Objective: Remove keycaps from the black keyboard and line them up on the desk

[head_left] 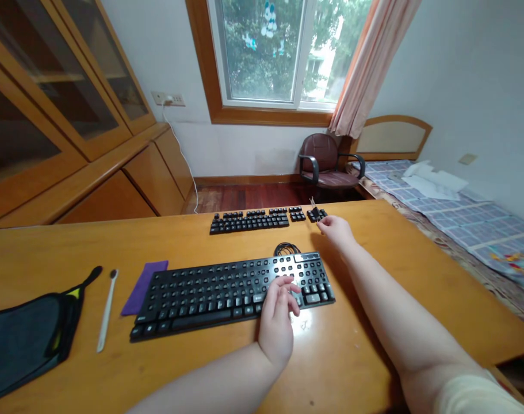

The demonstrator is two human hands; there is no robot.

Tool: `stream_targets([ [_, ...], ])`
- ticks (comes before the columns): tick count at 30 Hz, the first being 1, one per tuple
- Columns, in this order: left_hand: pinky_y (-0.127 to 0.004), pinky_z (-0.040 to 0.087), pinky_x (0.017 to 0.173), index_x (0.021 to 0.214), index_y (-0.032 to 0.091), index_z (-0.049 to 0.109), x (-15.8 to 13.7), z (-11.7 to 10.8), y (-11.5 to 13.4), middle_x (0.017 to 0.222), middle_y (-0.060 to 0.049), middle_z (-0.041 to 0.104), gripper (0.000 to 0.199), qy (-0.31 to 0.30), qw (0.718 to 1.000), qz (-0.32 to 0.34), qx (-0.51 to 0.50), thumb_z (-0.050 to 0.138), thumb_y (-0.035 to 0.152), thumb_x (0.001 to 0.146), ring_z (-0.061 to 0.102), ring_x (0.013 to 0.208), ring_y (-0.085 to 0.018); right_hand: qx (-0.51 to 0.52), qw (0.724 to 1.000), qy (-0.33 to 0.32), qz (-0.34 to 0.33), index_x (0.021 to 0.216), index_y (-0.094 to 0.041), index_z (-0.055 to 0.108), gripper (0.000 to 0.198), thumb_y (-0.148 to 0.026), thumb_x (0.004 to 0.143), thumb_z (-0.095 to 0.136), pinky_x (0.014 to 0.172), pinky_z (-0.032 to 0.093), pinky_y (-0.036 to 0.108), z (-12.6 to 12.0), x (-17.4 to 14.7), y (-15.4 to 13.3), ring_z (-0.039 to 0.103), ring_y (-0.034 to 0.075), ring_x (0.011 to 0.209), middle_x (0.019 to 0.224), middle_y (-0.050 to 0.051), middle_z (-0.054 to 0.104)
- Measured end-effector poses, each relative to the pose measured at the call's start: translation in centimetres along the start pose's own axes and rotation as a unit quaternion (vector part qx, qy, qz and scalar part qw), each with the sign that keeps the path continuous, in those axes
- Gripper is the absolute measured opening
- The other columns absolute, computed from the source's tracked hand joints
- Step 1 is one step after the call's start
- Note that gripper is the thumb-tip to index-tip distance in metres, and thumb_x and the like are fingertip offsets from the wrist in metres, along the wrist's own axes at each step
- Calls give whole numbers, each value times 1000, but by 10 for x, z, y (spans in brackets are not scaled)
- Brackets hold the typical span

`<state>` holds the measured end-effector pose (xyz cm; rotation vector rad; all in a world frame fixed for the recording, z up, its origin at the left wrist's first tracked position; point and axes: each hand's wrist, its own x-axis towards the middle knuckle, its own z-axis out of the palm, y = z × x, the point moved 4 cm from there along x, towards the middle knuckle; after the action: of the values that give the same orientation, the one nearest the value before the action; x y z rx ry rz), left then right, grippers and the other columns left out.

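Note:
A black keyboard lies on the wooden desk; most of its upper rows show bare key stems, while keycaps sit along the bottom row and at the lower right. My left hand rests over its right part, fingers loosely curled and apart, with nothing visible in them. Further off, my right hand pinches what looks like a keycap puller, dark with thin prongs pointing away. It is at the right end of the loose black keycaps, laid out in rows near the desk's far edge.
A coiled black cable sits behind the keyboard. A purple cloth lies partly under its left end. Left of that are a white toothbrush and a dark pouch. Beyond the desk stand a maroon chair and a bed.

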<state>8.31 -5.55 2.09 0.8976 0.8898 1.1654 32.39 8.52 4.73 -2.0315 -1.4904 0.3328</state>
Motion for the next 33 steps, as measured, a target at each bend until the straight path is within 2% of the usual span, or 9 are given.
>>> stream_targets([
  [3, -22, 33, 51, 104, 17, 53, 1, 0, 0, 87, -5, 58, 33, 3, 1000, -8, 3, 40, 44, 90, 46, 56, -9, -25, 1000, 15, 6, 65, -19, 62, 19, -34, 73, 54, 58, 39, 29, 21, 4, 13, 58, 20, 65, 66, 7, 65],
  [6, -22, 34, 53, 103, 16, 52, 1, 1, -1, 87, -5, 58, 32, 6, 1000, -15, 6, 40, 43, 91, 46, 56, -9, -25, 1000, 9, 10, 68, -18, 63, 18, -33, 71, 54, 60, 39, 28, 30, 4, 20, 59, 20, 67, 68, 7, 66],
  [16, -23, 34, 54, 102, 17, 52, 1, 1, -2, 87, -4, 58, 28, 5, 999, -29, 19, 37, 39, 92, 46, 56, -9, -53, 998, -12, 10, 65, -17, 62, 15, -28, 69, 53, 57, 35, 23, 31, 3, 19, 54, 15, 61, 62, 3, 62],
  [33, -24, 35, 56, 101, 17, 52, 1, 2, 0, 87, -3, 57, 26, 4, 999, -34, 31, 37, 37, 92, 46, 58, -10, -94, 995, -28, 23, 67, -16, 64, 15, -27, 70, 55, 55, 34, 22, 31, 3, 17, 55, 15, 62, 63, 4, 62],
])
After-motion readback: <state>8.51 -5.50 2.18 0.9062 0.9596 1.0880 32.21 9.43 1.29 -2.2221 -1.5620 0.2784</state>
